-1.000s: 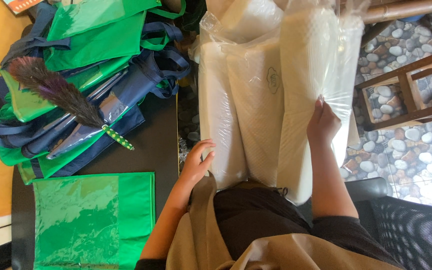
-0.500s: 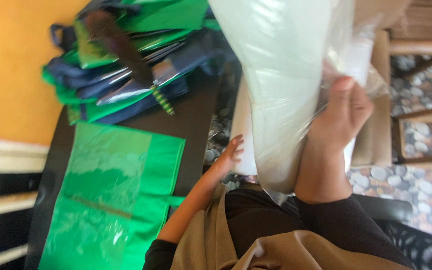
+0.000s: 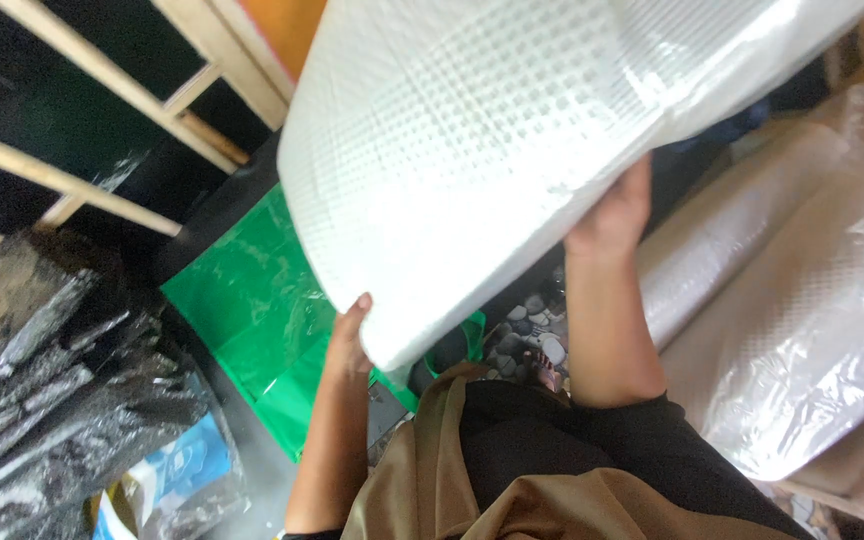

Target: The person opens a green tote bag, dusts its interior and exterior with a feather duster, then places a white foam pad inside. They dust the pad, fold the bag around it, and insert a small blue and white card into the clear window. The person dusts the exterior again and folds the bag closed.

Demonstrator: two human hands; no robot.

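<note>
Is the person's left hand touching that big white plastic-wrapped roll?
Touching. The head view shows the left hand pressed against the lower end of the white roll, fingers on its edge with no gap, while the right hand supports it from below.

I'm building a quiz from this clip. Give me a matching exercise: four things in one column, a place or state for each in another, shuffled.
Things:
1. white roll
2. green bag
3. left hand
4. wrapped rolls

Places or states:
A. lying flat on the dark table
B. held up by both hands
C. at the roll's lower end
D. stacked at the far right

Pairs: 1-B, 2-A, 3-C, 4-D
</note>
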